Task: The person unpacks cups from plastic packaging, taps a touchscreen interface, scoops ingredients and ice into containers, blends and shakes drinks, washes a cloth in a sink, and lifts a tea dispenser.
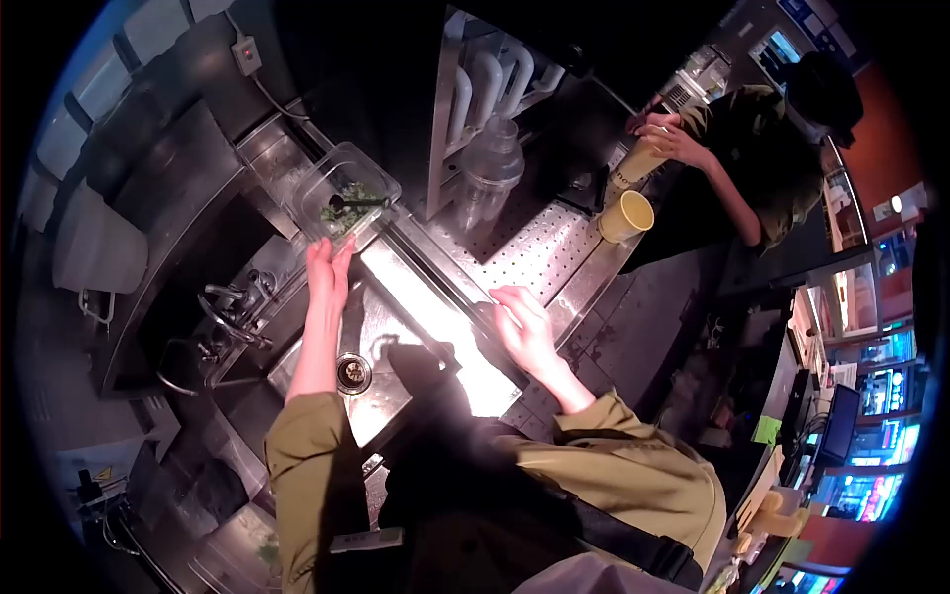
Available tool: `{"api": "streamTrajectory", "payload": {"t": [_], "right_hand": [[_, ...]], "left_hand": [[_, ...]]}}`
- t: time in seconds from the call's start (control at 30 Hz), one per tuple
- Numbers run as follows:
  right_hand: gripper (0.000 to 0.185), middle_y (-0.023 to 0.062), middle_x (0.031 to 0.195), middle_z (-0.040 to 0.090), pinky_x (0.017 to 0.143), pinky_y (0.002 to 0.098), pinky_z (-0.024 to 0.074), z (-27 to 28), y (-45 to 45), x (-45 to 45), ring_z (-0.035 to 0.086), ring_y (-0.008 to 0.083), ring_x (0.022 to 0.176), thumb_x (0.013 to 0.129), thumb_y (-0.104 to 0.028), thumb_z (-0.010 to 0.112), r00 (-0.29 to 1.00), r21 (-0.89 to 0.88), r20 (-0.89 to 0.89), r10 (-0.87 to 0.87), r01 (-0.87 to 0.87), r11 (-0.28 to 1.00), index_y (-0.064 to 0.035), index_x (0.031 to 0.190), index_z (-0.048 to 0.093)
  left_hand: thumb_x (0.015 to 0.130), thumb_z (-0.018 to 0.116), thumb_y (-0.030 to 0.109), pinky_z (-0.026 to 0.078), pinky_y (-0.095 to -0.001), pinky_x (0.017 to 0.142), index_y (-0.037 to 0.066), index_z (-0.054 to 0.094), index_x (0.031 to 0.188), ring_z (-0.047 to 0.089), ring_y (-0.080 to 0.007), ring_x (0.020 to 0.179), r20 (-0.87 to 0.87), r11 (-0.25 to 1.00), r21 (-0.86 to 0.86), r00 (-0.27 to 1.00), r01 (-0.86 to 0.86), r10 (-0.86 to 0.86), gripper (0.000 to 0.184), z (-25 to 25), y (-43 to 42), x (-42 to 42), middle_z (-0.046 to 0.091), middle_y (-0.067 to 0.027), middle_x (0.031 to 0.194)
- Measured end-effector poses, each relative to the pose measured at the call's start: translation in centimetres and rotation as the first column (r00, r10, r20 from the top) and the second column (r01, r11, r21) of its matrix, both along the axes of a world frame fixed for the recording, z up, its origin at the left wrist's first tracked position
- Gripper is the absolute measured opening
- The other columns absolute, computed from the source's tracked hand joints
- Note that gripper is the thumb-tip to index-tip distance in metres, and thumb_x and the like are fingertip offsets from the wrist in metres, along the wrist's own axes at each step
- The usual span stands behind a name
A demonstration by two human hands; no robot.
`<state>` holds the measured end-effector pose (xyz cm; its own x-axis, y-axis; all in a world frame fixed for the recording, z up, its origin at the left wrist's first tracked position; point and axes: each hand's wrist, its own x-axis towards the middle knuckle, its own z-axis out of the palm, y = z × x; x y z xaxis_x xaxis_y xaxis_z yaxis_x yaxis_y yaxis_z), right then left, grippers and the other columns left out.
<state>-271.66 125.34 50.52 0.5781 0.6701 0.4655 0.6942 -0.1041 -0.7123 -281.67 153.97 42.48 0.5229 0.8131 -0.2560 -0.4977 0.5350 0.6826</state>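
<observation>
My left hand (330,272) is at the near edge of a clear plastic container (368,163), with its fingers closed on the rim. Green leaves (348,206) lie inside the container, and a dark utensil (351,202) rests among them. My right hand (524,327) is above the right edge of the steel sink (396,287), its fingers curled inward. Whether it holds something small cannot be made out. Between my arms is the brightly lit sink basin, with a round drain (353,373) near my left forearm.
A clear shaker-like vessel (490,173) stands on the perforated steel counter (539,233). A yellow cup (625,216) is at its right edge. Across from me, another person's hands (668,139) hold a second yellow cup (636,166). Metal taps (233,312) jut out at the left.
</observation>
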Motion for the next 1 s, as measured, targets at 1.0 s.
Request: {"api": "streamTrajectory", "payload": {"t": [1.0], "right_hand": [[0.013, 0.0142, 0.082, 0.054, 0.064, 0.0359, 0.0442, -6.9, 3.3, 14.4, 0.054, 0.0314, 0.075, 0.077, -0.006, 0.056, 0.81, 0.321, 0.095, -0.579, 0.526, 0.788, 0.0005, 0.088, 0.055]], "left_hand": [[0.085, 0.046, 0.008, 0.045, -0.028, 0.072, 0.005, 0.049, 0.1, 0.055, -0.0179, 0.082, -0.517, 0.99, 0.024, 0.849, 0.139, -0.107, 0.015, 2.6, -21.8, -6.1, 0.051, -0.0072, 0.103]]}}
